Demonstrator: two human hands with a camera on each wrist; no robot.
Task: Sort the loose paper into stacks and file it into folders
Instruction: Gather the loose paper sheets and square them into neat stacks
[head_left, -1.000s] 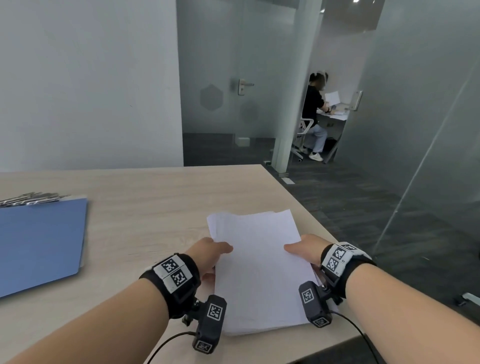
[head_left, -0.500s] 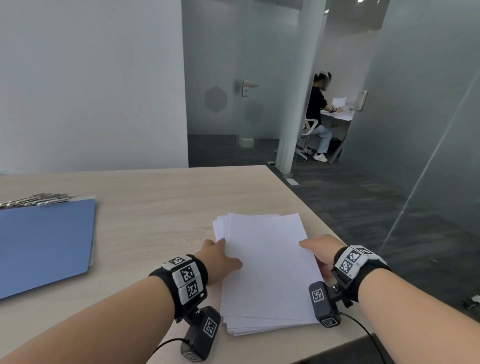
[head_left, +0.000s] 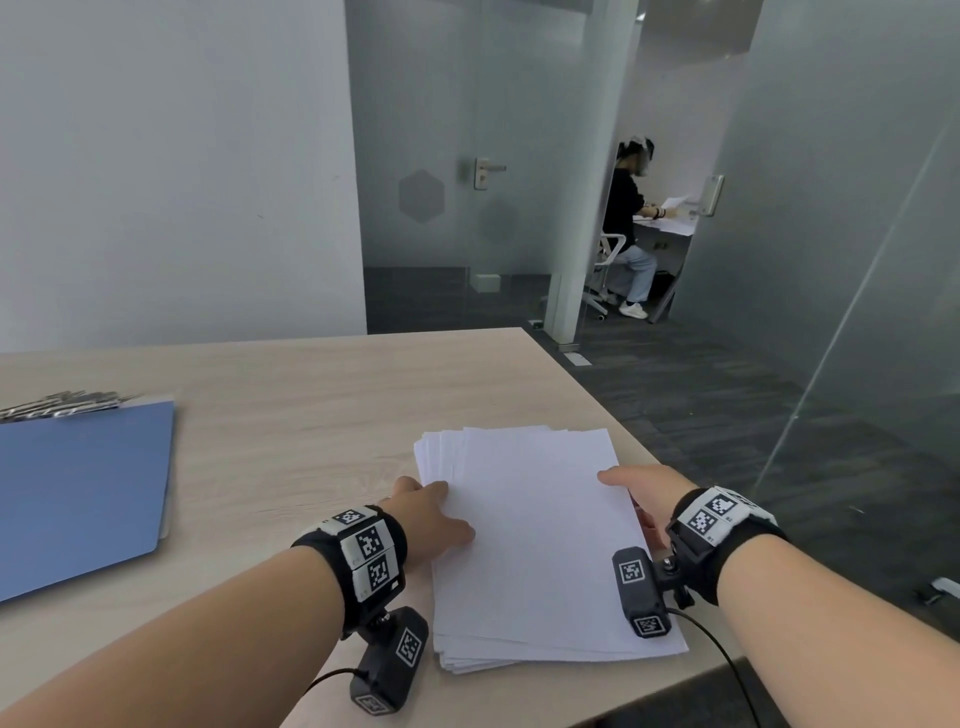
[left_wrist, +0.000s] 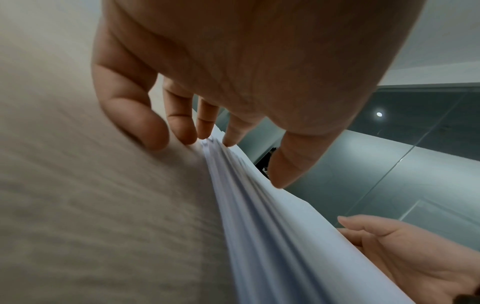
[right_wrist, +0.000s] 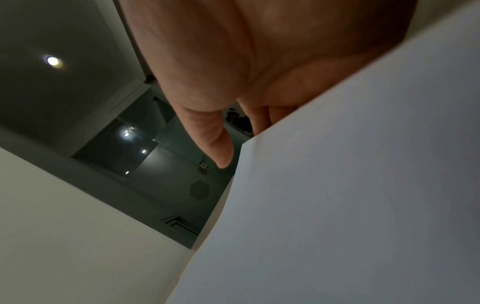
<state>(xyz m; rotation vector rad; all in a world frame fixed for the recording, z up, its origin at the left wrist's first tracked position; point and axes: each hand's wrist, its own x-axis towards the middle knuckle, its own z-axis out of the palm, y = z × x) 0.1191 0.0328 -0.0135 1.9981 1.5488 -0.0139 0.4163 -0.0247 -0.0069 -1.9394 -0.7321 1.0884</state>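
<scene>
2 hands square the paper stack (head_left: 524, 530).
Left fingers (left_wrist: 179, 123) press its fanned edge; right fingers hidden; push inward evenly.

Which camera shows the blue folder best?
The head camera. The blue folder lies flat on the table, left of the paper stack, partly cut off by the picture's edge. The left wrist view shows only fingers, paper edges and table; the right wrist view shows palm and paper. Neither shows the folder.
</scene>
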